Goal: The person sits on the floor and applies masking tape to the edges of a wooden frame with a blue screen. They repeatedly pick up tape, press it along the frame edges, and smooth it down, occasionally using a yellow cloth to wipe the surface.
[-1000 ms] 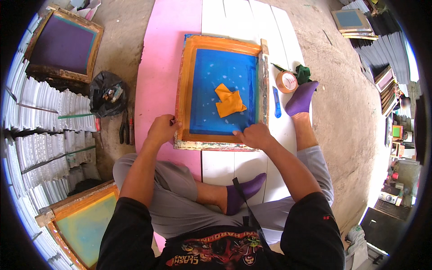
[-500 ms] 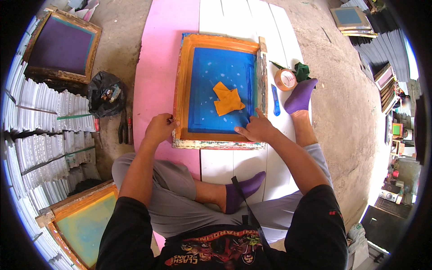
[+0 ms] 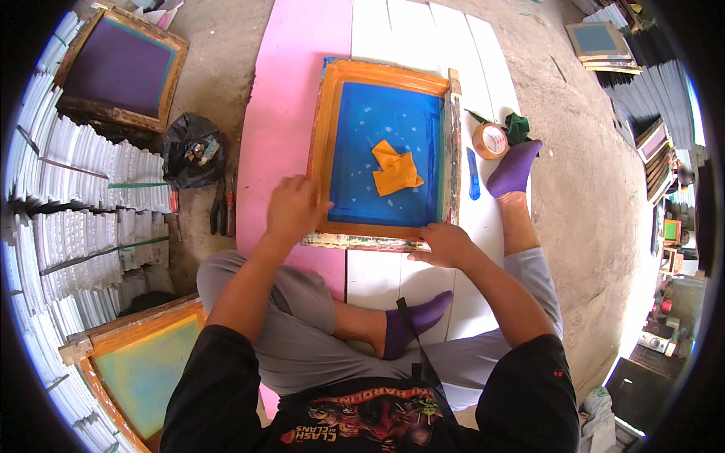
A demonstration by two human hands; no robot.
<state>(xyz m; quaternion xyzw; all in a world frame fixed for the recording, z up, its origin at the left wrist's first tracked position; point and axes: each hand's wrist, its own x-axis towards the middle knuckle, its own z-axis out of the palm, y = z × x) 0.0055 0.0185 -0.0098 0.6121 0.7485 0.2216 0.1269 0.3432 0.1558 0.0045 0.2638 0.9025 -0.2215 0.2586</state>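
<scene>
A wooden-framed printing screen (image 3: 393, 215) with blue mesh and pale specks lies on the pink and white board. On the mesh rests a crumpled orange cloth (image 3: 396, 171). My right hand (image 3: 451, 246) is closed on the near rail at the right corner, fingers on top of the wood and thumb lower down. Beside the left rail is my left hand (image 3: 293, 211), blurred by motion, its fingertips at the rail; how they are held is not clear.
Right of the screen lie a blue cutter knife (image 3: 473, 175), a brown tape roll (image 3: 491, 141) and a green cloth (image 3: 516, 128). A black plastic bag (image 3: 195, 151) and pliers (image 3: 218, 214) sit on the floor at left, near stacked white sheets (image 3: 91, 181). Another frame (image 3: 143, 362) stands lower left.
My left hand has moved up along the screen's left rail and blurred. My right hand has drawn back from the mesh to the near rail. The whole view has shifted slightly.
</scene>
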